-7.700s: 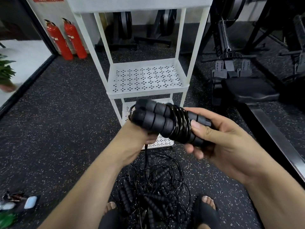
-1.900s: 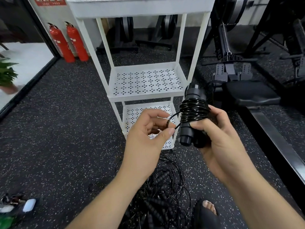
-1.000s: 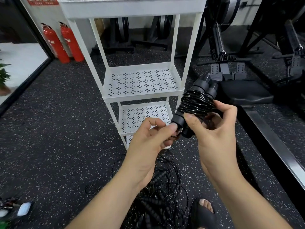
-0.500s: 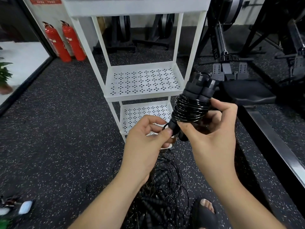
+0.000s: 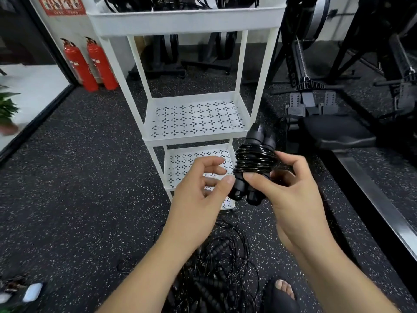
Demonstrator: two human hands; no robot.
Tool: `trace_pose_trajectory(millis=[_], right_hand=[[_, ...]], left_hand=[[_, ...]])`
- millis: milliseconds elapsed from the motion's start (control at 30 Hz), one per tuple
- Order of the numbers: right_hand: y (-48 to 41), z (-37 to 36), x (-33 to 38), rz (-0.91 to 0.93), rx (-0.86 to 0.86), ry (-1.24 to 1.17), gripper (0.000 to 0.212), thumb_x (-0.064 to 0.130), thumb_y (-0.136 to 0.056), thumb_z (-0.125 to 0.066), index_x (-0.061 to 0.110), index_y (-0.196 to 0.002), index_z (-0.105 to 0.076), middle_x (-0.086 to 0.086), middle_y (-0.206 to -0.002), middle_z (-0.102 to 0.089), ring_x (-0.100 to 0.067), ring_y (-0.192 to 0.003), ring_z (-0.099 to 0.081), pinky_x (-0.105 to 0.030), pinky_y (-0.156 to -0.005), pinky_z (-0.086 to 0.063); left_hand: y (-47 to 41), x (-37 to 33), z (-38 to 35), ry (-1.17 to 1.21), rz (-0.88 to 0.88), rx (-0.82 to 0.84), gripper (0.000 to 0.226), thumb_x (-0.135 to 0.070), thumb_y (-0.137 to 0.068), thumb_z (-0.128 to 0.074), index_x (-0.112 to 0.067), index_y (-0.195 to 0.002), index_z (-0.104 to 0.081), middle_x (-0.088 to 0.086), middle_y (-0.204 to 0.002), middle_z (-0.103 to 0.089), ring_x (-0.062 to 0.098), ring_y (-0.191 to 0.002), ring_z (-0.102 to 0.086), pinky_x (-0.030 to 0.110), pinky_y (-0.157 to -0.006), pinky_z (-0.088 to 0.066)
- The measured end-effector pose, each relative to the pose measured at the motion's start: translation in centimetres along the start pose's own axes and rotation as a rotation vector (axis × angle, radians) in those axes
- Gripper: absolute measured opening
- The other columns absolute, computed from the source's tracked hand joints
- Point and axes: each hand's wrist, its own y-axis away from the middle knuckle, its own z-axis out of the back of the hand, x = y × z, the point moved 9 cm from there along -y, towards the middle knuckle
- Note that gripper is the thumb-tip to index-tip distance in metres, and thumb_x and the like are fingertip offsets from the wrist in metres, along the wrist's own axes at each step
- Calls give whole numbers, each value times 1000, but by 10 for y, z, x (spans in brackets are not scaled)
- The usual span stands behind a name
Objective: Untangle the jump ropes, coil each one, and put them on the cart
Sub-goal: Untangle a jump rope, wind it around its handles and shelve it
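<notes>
**In front of cart (image 5: 185, 21): rope bundle (image 5: 253, 163) in right hand (image 5: 291, 193)**

Gripped by right hand, near upright, top tilted toward cart. Two black handles side by side, wound tight with glossy cord. Left hand (image 5: 198, 195) just beside, loose, thumb tip at lower handle, holding nothing. Cart straight ahead, beyond bundle. Tangle (image 5: 216, 281) on floor (image 5: 90, 177) below.

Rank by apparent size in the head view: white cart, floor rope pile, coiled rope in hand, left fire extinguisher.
1. white cart
2. rope pile
3. coiled rope, enlarged by nearness
4. left fire extinguisher, farther away
</notes>
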Motion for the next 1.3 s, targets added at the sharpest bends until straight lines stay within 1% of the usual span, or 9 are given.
trace_pose_trajectory(millis=[100,167,300,400,567,700,867,1167,1300], right_hand=[[-2,-3,-3,-52,38,-58,72,20,-66,-98,31,-130,-66,-5,-104,-73,-20,-95,-74,-36,-84,-62],[-3,-8,1,-54,91,-54,65,18,-75,-94,36,-132,-69,-2,-113,-76,-18,-106,-76,-36,-91,-61],[-1,-21,8,-61,157,-42,67,11,-83,-87,39,-141,-67,10,-118,-74,-9,-105,-75,-24,-88,-59],[-2,-26,9,-74,138,-90,91,18,-67,-93,35,-150,-58,8,-118,-74,-13,-116,-73,-30,-95,-61],[4,-51,12,-248,284,-292,71,3,-78,-84,9,-144,-59,-11,-119,-76,-17,-96,-75,-26,-81,-58],[11,-70,18,-330,364,-339,59,4,-86,-79,19,-141,-63,-20,-115,-72,-23,-85,-74,-35,-73,-59],[4,-86,56,-280,378,-319,67,-1,-81,-80,16,-143,-61,-17,-109,-57,-25,-72,-71,-23,-57,-59],[-18,-124,117,-114,414,-188,67,0,-77,-85,21,-138,-65,-11,-89,-72,-21,-70,-72,-22,-63,-58],[-25,-139,101,-137,363,-149,70,-2,-83,-85,18,-145,-58,-21,-106,-74,-27,-78,-77,-28,-69,-61]], left_hand=[[1,12,-11,119,128,123,26,-56,-103,-58,-40,-115,-75,-10,-111,-79,24,-101,-74,52,-101,-57],[1,13,-14,201,148,144,30,-48,-106,-58,-29,-112,-80,0,-110,-81,31,-100,-72,51,-99,-55],[-4,2,-3,168,79,50,21,-44,-102,-63,-32,-110,-79,-10,-103,-81,3,-90,-71,33,-90,-53],[-8,-9,6,198,57,5,22,-45,-100,-67,-40,-121,-67,-15,-106,-80,-1,-92,-72,32,-95,-54],[-9,-37,26,147,-91,-56,29,-60,-96,-58,-48,-121,-61,-12,-102,-78,7,-95,-73,38,-91,-56],[-11,-52,40,110,-144,-54,24,-63,-93,-55,-55,-116,-59,-12,-101,-75,6,-97,-72,33,-88,-53],[-15,-61,65,151,-145,-64,34,-65,-93,-50,-53,-122,-62,-17,-103,-74,-2,-93,-67,22,-82,-47],[-32,-77,98,465,-117,-38,43,-29,-89,-79,-26,-131,-71,0,-130,-76,23,-122,-70,48,-107,-53],[-37,-64,111,487,-68,-30,55,-5,-84,-83,-20,-135,-70,1,-133,-75,24,-126,-69,45,-110,-54]])
